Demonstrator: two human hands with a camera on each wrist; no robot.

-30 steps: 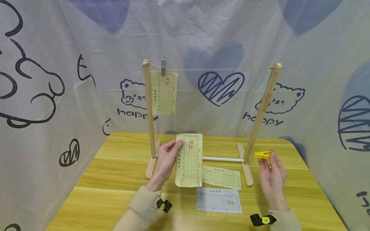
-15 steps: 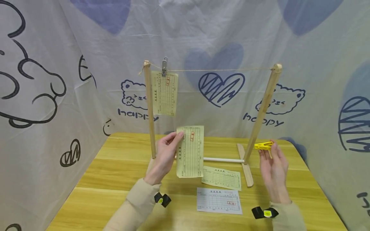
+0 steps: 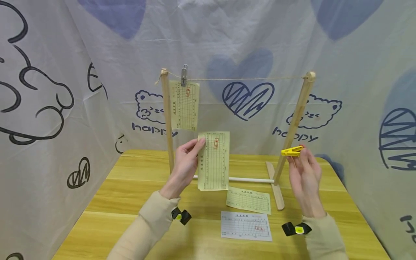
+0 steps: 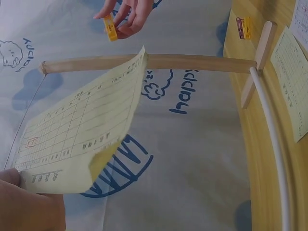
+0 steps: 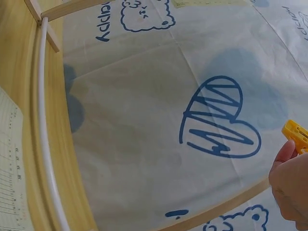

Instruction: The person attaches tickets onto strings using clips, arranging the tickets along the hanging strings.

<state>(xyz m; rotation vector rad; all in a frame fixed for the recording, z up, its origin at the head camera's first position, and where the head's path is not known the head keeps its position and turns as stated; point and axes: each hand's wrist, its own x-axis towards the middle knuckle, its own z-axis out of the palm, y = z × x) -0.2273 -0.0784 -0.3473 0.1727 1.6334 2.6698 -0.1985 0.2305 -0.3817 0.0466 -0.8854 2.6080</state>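
Yellow slip (image 3: 213, 164) in left hand (image 3: 185, 161)

Wood-grain table (image 3: 107, 216): pale-yellow slip (image 3: 248, 199), white slip (image 3: 246, 226), wooden stand (image 3: 294, 126), clips (image 4: 247, 28) beyond stand's foot

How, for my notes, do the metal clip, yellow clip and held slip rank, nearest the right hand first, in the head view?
1. Yellow clip, in right hand.
2. Held slip, in left hand.
3. Metal clip, far left, high up.

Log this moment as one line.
left hand: holds yellow form; right hand: pinches yellow clothespin; string: metal clip, hanging form; table: white form, another yellow form
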